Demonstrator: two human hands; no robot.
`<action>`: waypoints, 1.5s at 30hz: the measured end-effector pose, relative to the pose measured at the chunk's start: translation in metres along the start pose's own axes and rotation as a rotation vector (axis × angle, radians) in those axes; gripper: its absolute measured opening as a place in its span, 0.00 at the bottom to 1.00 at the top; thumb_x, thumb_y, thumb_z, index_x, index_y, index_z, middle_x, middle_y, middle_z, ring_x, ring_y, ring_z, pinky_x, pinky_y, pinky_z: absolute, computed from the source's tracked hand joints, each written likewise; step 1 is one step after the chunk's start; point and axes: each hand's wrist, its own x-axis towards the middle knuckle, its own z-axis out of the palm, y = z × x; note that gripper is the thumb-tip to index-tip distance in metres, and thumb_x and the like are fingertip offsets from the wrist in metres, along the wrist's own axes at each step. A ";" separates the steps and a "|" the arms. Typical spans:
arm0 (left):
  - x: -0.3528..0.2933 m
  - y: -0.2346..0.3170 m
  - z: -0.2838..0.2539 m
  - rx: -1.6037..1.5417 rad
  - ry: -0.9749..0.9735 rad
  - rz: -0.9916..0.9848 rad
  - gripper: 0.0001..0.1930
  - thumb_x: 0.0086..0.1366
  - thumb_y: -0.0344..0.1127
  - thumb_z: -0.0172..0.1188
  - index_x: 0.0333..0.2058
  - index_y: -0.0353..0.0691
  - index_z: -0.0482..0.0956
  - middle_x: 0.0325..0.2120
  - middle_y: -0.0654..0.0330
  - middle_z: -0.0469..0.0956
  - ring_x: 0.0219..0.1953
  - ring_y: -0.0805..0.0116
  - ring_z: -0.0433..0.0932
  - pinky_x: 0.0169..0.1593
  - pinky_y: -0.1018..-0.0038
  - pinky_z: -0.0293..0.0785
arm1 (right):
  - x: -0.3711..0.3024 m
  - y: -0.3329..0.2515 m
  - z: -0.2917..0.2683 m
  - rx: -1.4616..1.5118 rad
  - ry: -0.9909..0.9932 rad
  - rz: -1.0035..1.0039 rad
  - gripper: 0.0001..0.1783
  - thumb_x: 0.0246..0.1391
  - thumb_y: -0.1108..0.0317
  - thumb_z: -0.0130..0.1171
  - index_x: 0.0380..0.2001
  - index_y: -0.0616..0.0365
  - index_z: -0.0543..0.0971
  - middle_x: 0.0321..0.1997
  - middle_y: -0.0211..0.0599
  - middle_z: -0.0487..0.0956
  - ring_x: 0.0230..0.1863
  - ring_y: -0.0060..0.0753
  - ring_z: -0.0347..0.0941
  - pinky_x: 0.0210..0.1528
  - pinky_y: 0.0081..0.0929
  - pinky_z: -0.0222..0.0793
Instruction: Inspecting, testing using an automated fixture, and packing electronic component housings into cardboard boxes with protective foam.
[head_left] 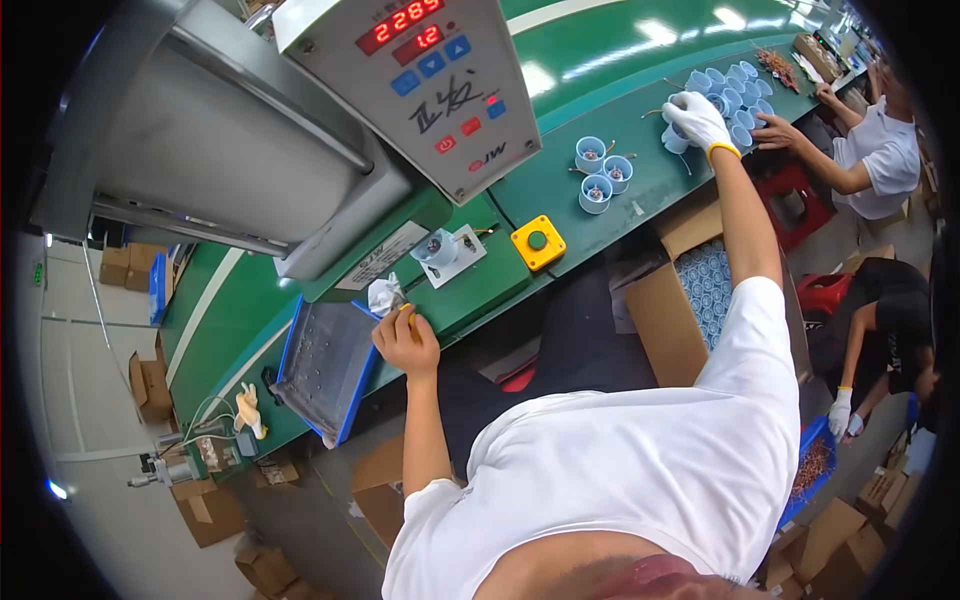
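My right hand [697, 120], in a white glove with a yellow cuff, reaches far right. Its fingers are curled round a light blue plastic cup [676, 138] at the near edge of a cluster of similar cups [735, 95]. My bare left hand [405, 342] is closed near the press, with a crumpled white thing [385, 295] and a bit of yellow at its fingertips; its kind is unclear. Beside it, a clear light-blue cup [437, 247] stands on a metal plate [462, 262]. Three cups [595, 193] with metal parts and wires inside stand between my hands.
A control box [430, 90] with red digits hangs over the bench. A yellow button box [538, 243] sits at the bench edge, a blue-rimmed tray [330, 370] at left. Below my right arm is a carton of cups [705, 290]. A co-worker's hand [780, 132] is near the cluster.
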 end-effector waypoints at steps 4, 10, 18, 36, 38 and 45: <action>0.000 0.005 0.009 -0.015 -0.005 0.002 0.08 0.61 0.32 0.63 0.38 0.39 0.86 0.39 0.52 0.81 0.43 0.49 0.76 0.50 0.56 0.71 | -0.028 -0.034 0.014 -0.009 0.035 -0.076 0.27 0.54 0.47 0.56 0.37 0.63 0.87 0.38 0.54 0.85 0.44 0.54 0.82 0.50 0.41 0.75; 0.000 0.008 0.005 0.012 -0.007 0.002 0.07 0.64 0.31 0.62 0.38 0.38 0.86 0.39 0.53 0.82 0.45 0.51 0.76 0.49 0.57 0.72 | -0.053 -0.089 0.046 0.212 0.045 -0.323 0.27 0.62 0.42 0.57 0.45 0.54 0.86 0.54 0.45 0.84 0.60 0.52 0.76 0.65 0.41 0.69; 0.000 0.006 0.007 0.030 0.010 0.008 0.07 0.62 0.30 0.62 0.35 0.38 0.87 0.35 0.56 0.83 0.43 0.53 0.76 0.48 0.61 0.71 | -0.055 0.063 -0.019 -0.540 0.548 -0.093 0.27 0.58 0.42 0.62 0.51 0.48 0.85 0.60 0.40 0.81 0.58 0.48 0.77 0.62 0.48 0.70; 0.001 0.008 0.009 0.051 -0.006 0.001 0.07 0.60 0.29 0.61 0.34 0.39 0.87 0.34 0.56 0.82 0.42 0.53 0.74 0.47 0.61 0.72 | -0.107 -0.022 0.026 -0.027 0.142 -0.073 0.22 0.57 0.43 0.65 0.41 0.48 0.88 0.54 0.45 0.80 0.55 0.50 0.78 0.59 0.41 0.74; -0.001 0.007 0.008 0.053 -0.015 -0.008 0.07 0.60 0.29 0.61 0.34 0.39 0.87 0.34 0.56 0.82 0.42 0.53 0.74 0.47 0.61 0.72 | -0.115 -0.055 0.038 -0.018 0.157 -0.171 0.20 0.56 0.45 0.66 0.39 0.48 0.88 0.57 0.44 0.81 0.57 0.49 0.77 0.62 0.42 0.73; -0.002 0.007 0.008 0.028 -0.017 -0.013 0.07 0.59 0.29 0.61 0.33 0.39 0.87 0.35 0.56 0.82 0.42 0.52 0.74 0.47 0.61 0.72 | -0.018 0.003 0.022 -0.146 0.540 -0.138 0.29 0.59 0.47 0.62 0.61 0.46 0.80 0.63 0.44 0.79 0.61 0.56 0.75 0.68 0.44 0.66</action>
